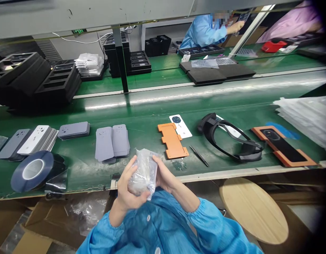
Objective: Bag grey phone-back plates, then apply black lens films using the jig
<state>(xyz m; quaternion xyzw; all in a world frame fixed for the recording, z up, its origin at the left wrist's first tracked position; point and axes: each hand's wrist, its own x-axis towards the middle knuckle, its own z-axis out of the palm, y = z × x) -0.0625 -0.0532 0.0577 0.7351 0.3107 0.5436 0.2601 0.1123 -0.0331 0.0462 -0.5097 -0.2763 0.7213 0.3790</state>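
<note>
Both my hands hold a clear plastic bag (144, 171) with a pale flat part inside, just in front of the green bench's near edge. My left hand (127, 190) wraps its fingers round the bag's left side and bottom. My right hand (163, 174) grips the bag's right side. On the bench (141, 116) just beyond lie two small stacks of grey phone back covers (112, 143), an orange jig (172, 140), a white phone cover (180, 126) and black tweezers (199, 155).
A blue tape roll (33, 170) and more grey and white covers (36, 139) lie at the left. A black headset (228, 137), an orange jig with a black phone (283, 150) and stacked clear bags (308, 118) lie at the right. Black foam trays (33, 79) stand behind. A wooden stool (254, 210) stands by my right. Another person (205, 30) works across.
</note>
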